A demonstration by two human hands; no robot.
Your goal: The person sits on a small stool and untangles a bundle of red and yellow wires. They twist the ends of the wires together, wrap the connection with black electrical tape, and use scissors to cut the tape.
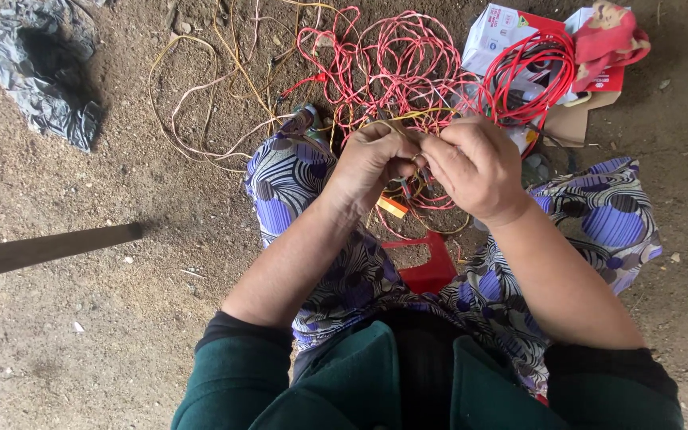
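Soft daylight, sharp pic, faint shadows.

Both forearms are reaching up from the 6 o'clock edge and converging near the centre, bare from the elbows where dark green sleeves are pushed back. The left hand (369,163) is lying at 9 o'clock of the right hand (475,167), knuckles facing up. The two are touching, fingers (408,155) curling inward and pinching together where they are meeting. Both wrists are bending slightly toward each other.
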